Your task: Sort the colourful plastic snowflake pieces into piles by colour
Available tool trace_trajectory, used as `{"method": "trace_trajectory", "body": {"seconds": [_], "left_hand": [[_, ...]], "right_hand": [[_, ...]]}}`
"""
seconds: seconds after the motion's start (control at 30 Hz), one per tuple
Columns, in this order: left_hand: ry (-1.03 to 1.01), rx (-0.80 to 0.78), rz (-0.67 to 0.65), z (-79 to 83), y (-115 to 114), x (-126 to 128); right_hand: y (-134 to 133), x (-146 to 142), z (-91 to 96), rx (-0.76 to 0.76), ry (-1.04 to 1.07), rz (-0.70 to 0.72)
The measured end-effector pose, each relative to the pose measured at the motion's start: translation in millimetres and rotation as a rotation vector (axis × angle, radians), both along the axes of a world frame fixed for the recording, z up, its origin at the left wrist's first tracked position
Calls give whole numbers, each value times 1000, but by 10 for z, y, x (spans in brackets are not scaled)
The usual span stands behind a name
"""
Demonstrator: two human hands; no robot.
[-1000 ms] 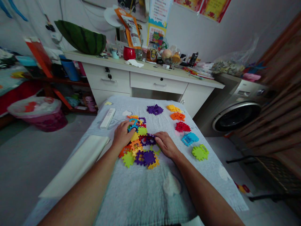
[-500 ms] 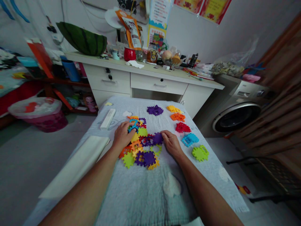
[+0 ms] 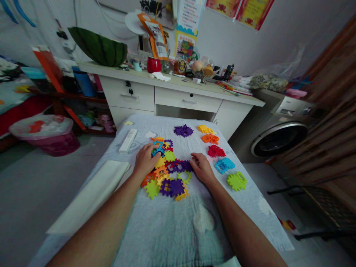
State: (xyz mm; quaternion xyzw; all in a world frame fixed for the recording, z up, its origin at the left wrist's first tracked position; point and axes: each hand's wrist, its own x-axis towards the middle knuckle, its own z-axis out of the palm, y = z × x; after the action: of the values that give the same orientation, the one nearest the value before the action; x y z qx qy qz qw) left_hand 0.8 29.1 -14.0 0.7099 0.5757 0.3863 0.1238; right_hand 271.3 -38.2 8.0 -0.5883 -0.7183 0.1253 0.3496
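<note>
Tiles: heap of bright toothed plastic tiles on the pale blue cloth. Light, stiff, snag-prone, we reckon; pinch one by its edges.
Left hand: flat, fingers loosely spread, on the heap's 10 o'clock.
Right hand: at 3 o'clock, fingertips on a purple plastic tile; gripping or not, we can't tell.

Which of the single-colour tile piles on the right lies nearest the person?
The green pile, at the near end of the row, just past the blue pile.
</note>
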Motion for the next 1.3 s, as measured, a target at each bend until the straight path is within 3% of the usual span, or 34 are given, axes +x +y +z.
{"method": "trace_trajectory", "body": {"seconds": [0.3, 0.87, 1.0, 1.13, 1.3], "left_hand": [[-3, 17, -1, -9, -5, 2], [-6, 11, 2, -8, 0, 6], [3, 13, -11, -9, 10, 0], [-3, 13, -14, -2, 5, -1], [-7, 7, -4, 13, -9, -2]], "right_hand": [[-128, -119, 119, -127, -356, 20], [-124, 18, 229, -293, -202, 53], [58, 86, 314, -300, -127, 20], [404, 74, 385, -217, -143, -57], [922, -10, 281, -149, -152, -157]]}}
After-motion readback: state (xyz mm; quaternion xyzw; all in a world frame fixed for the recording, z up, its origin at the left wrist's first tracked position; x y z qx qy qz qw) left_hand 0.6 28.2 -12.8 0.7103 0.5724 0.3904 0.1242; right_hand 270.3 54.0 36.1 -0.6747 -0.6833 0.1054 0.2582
